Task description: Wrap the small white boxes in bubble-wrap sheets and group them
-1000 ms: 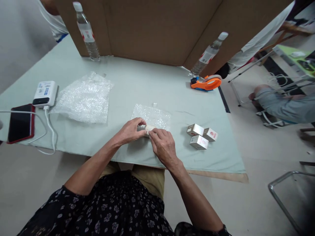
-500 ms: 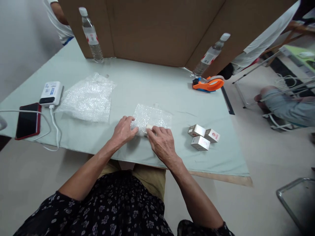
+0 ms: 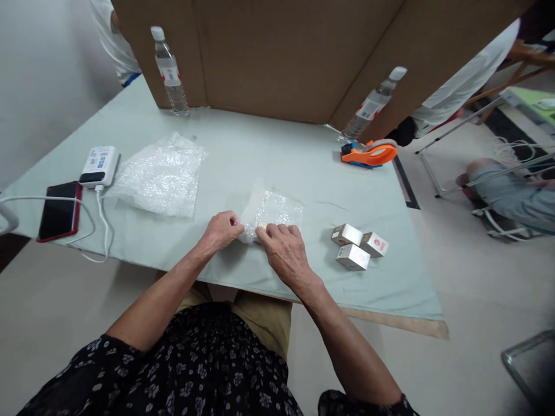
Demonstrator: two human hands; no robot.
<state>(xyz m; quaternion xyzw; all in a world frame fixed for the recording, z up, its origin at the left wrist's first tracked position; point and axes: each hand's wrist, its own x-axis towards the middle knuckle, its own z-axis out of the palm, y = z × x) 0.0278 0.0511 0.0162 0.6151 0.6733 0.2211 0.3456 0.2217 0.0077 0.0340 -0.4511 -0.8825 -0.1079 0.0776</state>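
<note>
A small sheet of bubble wrap (image 3: 284,208) lies near the table's front edge, its left part lifted and bent. My left hand (image 3: 223,229) pinches the left edge of this sheet between thumb and fingers. Mostly covered by my right hand (image 3: 284,245), a small box (image 3: 262,225) rests on the wrap; the fingers of that hand are closed on it. To the right, three small silvery-white boxes (image 3: 353,257) stand close together. A larger piece of bubble wrap (image 3: 162,176) lies flat on the left of the table.
An orange tape dispenser (image 3: 370,154) sits at the back right. Two water bottles (image 3: 172,81) (image 3: 373,107) stand by a cardboard panel (image 3: 277,58). A power bank (image 3: 99,166), its cable and a phone (image 3: 59,211) lie at the left. People are partly visible beyond the table.
My left hand has closed from spread fingers into a pinch on the wrap's left edge, and that side has lifted. The view has shifted slightly.
</note>
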